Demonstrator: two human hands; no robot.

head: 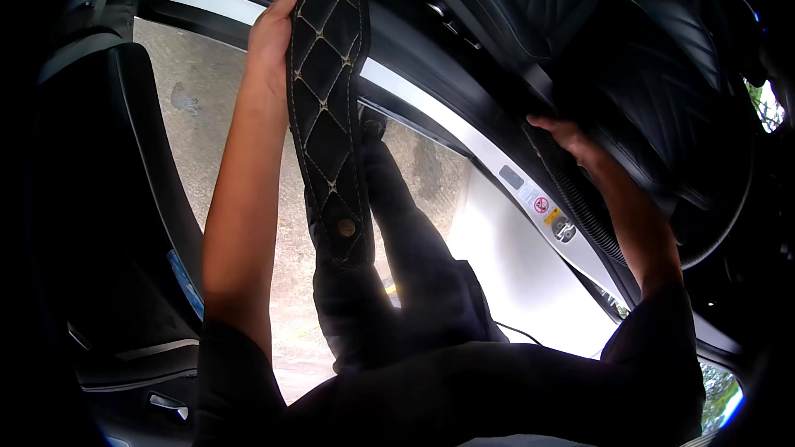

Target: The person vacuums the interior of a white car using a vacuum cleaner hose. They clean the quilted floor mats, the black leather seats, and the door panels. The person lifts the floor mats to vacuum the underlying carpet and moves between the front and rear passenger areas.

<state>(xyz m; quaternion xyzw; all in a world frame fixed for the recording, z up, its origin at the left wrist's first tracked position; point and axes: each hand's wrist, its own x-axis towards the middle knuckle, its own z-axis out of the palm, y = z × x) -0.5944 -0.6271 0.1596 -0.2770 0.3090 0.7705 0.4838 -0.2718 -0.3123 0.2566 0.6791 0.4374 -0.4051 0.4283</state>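
My left hand [273, 28] grips the edge of a black quilted car floor mat [323, 105] with pale diamond stitching. The mat hangs lengthwise in front of my legs, and a round fastener hole or stud [346, 227] shows close to its lower end. Inside the car, beside the front seat, my right hand [562, 135] is closed around the upper end of a black corrugated hose [581, 208], apparently a vacuum hose. Whatever tip the hose has is lost in shadow.
The open car door [93, 198] stands at left, with a blue item [186, 282] in its pocket. A pale door sill [435, 96] runs diagonally to a pillar with a metal striker [564, 230]. Black leather seats [646, 105] fill the right. Concrete ground [199, 81] lies below.
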